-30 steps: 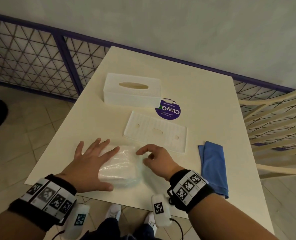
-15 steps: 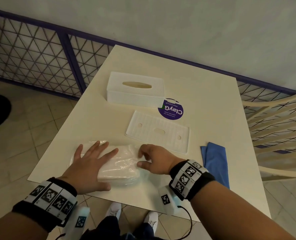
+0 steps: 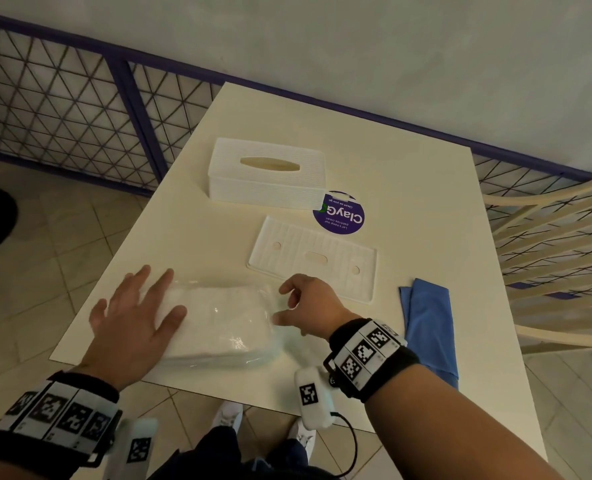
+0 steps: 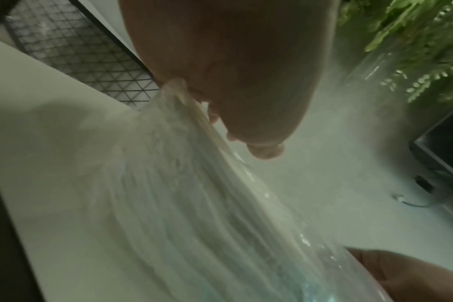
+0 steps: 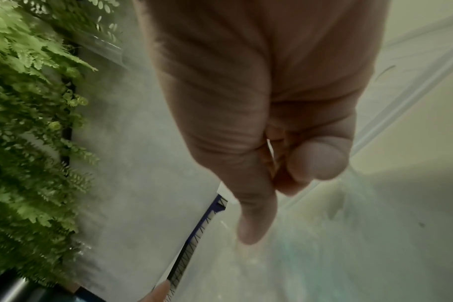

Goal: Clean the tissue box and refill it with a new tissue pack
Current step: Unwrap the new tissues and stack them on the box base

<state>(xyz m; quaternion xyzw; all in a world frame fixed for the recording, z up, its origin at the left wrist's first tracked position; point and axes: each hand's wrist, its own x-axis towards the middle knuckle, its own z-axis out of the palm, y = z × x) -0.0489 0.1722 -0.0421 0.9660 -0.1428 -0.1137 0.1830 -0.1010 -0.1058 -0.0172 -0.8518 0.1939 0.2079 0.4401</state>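
Observation:
A tissue pack (image 3: 225, 320) in clear plastic wrap lies on the white table (image 3: 391, 161) near its front edge. My left hand (image 3: 138, 303) presses flat on the pack's left end with the fingers spread and straight. My right hand (image 3: 280, 304) is at the pack's right end, where the curled index finger and the thumb pinch the wrapper. The left wrist view shows the pack (image 4: 194, 204) under the palm. In the right wrist view my right hand's thumb (image 5: 253, 224) points down onto blurred plastic. The white tissue box (image 3: 267, 174) stands farther back, and its flat base panel (image 3: 312, 258) lies loose in front of it.
A folded blue cloth (image 3: 429, 320) lies at the right near the table's front edge. A round purple sticker (image 3: 339, 213) sits beside the box. A cream chair (image 3: 547, 237) stands to the right, and a purple mesh fence (image 3: 62, 109) runs behind and to the left.
My left hand slid toward the pack's left end, so more of the pack shows. My right hand moved in and curled onto the right end of the wrapper.

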